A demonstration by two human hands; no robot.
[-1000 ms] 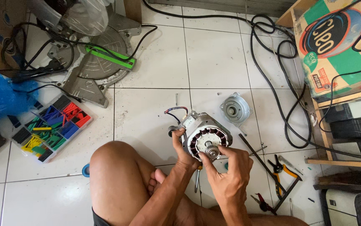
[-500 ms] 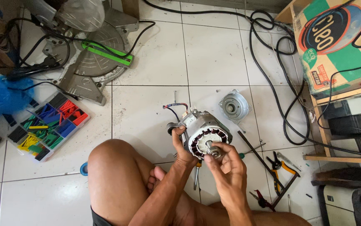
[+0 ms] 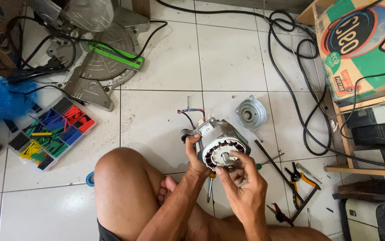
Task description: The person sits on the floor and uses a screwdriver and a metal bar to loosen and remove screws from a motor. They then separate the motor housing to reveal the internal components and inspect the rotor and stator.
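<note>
The right hand (image 3: 241, 178) now pinches the shaft at the motor's (image 3: 221, 145) centre, fingers curled closer than a second ago; the motor, held by the left hand (image 3: 195, 156), tips slightly toward one o'clock.

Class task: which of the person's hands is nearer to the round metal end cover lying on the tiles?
Right. The right hand works at the motor face, just below the round cover. The left hand grips the motor's far side, farther off.

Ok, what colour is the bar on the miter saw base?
Bright green bar, clearest in the head view.
</note>
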